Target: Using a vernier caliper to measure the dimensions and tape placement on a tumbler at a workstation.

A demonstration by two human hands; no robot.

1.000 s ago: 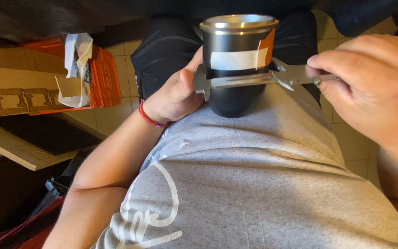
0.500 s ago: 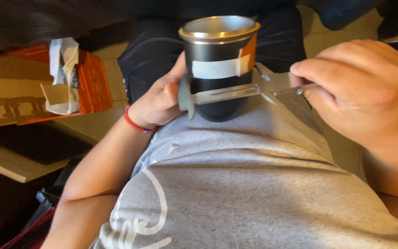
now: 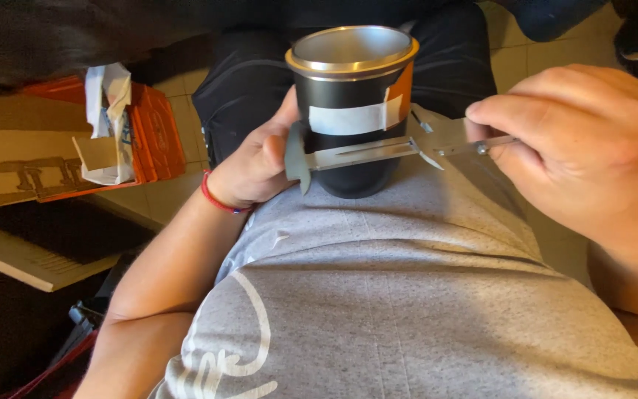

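left hand (image 3: 256, 159): wrapped round the black cup (image 3: 352, 111), holding it upright
right hand (image 3: 577, 159): pinching a metal caliper (image 3: 378, 151) laid across the cup's side

- Down on the tiled floor (image 3: 179, 193), pale square tiles show between the clutter at left and again at the upper right by the dark trousers.
- Sitting on it at left, an orange plastic crate (image 3: 158, 133), upright, its ribbed side facing us.
- White crumpled paper (image 3: 108, 96) pokes out of the crate's top.
- A flat brown cardboard piece (image 3: 20, 159) with a printed pattern lies across the crate, touching it.
- Just below, a pale wooden board (image 3: 16, 258) runs slantwise, carrying a black mat (image 3: 60, 229) on its top face.
- What the board itself rests on can't be made out.
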